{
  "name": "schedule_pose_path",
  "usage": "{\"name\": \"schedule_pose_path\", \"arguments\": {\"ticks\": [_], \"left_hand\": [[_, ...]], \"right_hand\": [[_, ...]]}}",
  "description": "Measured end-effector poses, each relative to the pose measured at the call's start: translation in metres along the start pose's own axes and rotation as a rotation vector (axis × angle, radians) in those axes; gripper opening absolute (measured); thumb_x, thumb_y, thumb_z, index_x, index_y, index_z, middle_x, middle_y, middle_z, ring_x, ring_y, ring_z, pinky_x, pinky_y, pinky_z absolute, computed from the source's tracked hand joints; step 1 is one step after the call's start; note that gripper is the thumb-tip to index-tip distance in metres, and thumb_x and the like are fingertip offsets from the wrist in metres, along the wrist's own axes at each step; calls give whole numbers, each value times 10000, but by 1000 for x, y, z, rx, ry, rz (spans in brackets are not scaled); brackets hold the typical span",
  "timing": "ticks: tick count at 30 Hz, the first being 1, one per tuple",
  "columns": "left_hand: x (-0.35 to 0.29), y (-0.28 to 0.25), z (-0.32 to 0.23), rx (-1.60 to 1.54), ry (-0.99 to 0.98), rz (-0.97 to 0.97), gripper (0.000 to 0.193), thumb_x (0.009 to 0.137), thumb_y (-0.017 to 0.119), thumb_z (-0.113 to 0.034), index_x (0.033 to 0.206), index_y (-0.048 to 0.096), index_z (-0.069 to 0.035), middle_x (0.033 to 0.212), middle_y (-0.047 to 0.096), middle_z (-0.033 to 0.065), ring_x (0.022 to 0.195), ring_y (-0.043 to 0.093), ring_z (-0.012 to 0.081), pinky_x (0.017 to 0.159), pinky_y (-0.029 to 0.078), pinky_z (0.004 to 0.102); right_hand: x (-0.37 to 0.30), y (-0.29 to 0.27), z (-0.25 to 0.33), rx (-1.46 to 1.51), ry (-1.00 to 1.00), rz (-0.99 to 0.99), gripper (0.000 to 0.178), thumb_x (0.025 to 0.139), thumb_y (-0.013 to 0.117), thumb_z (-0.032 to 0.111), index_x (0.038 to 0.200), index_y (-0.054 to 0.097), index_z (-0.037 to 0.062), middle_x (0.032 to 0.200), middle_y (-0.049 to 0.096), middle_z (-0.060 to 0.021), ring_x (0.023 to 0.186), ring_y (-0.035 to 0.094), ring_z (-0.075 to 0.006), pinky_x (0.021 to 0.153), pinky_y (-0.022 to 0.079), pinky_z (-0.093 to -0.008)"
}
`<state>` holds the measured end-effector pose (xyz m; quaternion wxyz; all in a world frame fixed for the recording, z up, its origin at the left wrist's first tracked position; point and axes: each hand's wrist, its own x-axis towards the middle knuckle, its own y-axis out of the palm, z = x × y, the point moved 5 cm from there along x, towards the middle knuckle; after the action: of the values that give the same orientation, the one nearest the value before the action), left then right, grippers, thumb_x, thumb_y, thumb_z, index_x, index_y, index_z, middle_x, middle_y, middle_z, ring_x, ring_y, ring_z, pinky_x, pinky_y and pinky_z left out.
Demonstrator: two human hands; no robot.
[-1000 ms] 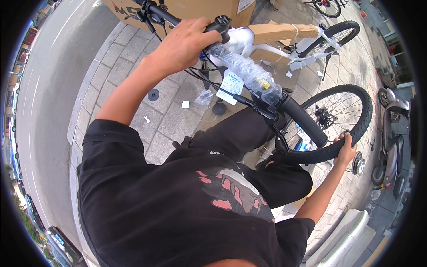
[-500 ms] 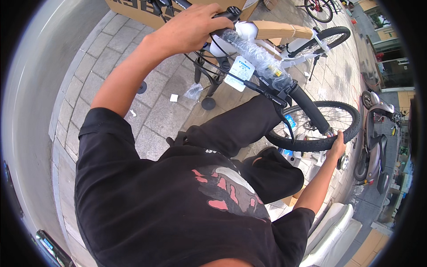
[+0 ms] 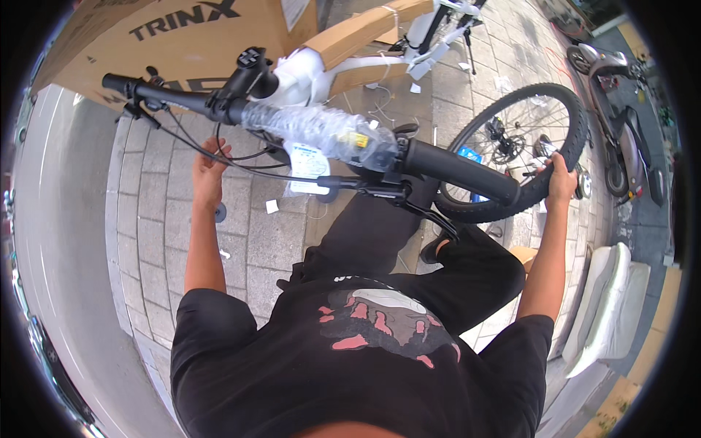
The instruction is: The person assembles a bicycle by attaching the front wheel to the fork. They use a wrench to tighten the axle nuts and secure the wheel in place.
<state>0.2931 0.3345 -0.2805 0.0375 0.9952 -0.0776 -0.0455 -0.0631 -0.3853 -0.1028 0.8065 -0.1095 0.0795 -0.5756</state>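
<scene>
A bicycle's handlebar, its middle in clear bubble wrap, runs across in front of me. My left hand is below the bar beside the black cables; its fingers are half bent and apart, with nothing visible in them. A white paper tag hangs under the bar. Farther right, my right hand grips the black tyre of a loose-looking bicycle wheel; whether the wheel is fixed to anything I cannot tell. The black right grip and brake lever partly cover the wheel.
A large cardboard box stands behind the handlebar. The white frame carries cardboard padding. A parked scooter is at the far right, with white foam-like packing nearer. Paper scraps lie on the paving.
My left hand has let go of the handlebar near the stem and dropped below it to the cables. My right hand still holds the tyre. The view has shifted, showing more of the box.
</scene>
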Motion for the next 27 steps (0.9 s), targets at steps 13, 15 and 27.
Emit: {"name": "schedule_pose_path", "arguments": {"ticks": [13, 15, 27], "left_hand": [[55, 129, 41, 7, -152, 112, 437, 904, 718, -19, 1316, 575, -4, 1258, 637, 106, 1086, 644, 231, 877, 533, 358], [46, 137, 28, -74, -124, 90, 401, 906, 719, -29, 1286, 594, -7, 1216, 652, 99, 1043, 655, 221, 844, 537, 352], [55, 293, -83, 2, 1, 140, 168, 890, 803, -140, 868, 657, -61, 611, 523, 18, 504, 504, 143, 515, 458, 312]], "right_hand": [[-26, -13, 5, 8, -74, -63, 381, 857, 742, 208, 1093, 580, -43, 842, 644, -97, 582, 654, -168, 525, 558, -324], [-32, -15, -2, 37, -128, -86, 406, 876, 740, 242, 1111, 531, -15, 854, 639, -90, 572, 669, -164, 510, 553, -311], [-63, -21, -14, -56, -75, -107, 499, 846, 734, 254, 1189, 568, -68, 903, 716, -159, 736, 701, -227, 722, 572, -372]]}}
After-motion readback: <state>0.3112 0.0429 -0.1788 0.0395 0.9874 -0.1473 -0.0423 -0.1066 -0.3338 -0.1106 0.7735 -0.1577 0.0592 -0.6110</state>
